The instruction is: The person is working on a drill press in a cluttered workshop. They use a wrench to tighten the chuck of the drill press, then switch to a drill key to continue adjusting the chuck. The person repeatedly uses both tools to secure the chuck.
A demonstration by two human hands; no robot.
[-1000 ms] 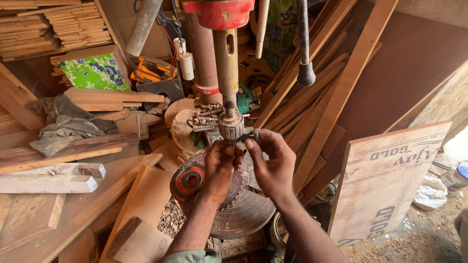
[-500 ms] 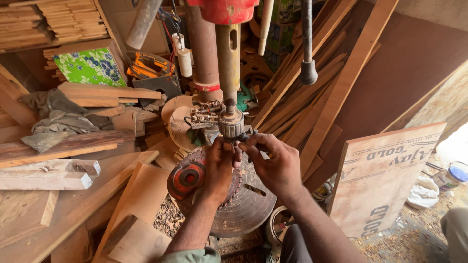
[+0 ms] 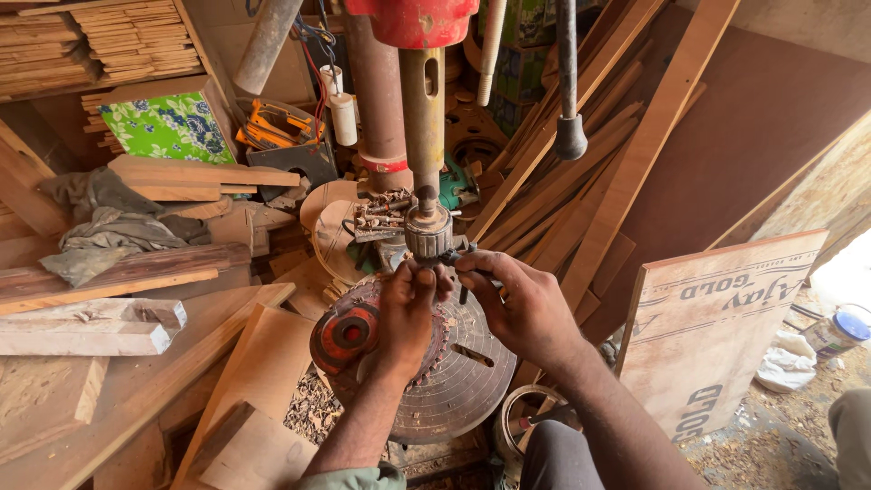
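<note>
A drill press stands before me, with a red head and a steel spindle ending in a ribbed metal chuck. My left hand reaches up from below, fingertips closed just under the chuck. My right hand is at the chuck's right side, fingers pinched on a small dark chuck key. Beneath both hands lies the round metal drill table, dusted with wood chips. What my left fingers pinch is hidden.
A red and black disc rests at the table's left edge. Wooden planks lean behind on the right. Boards and offcuts pile up at left. A printed plywood panel leans at right. A lever with a black knob hangs above.
The view has shifted slightly. Both hands stay at the chuck, and my right hand has turned a little at its side.
</note>
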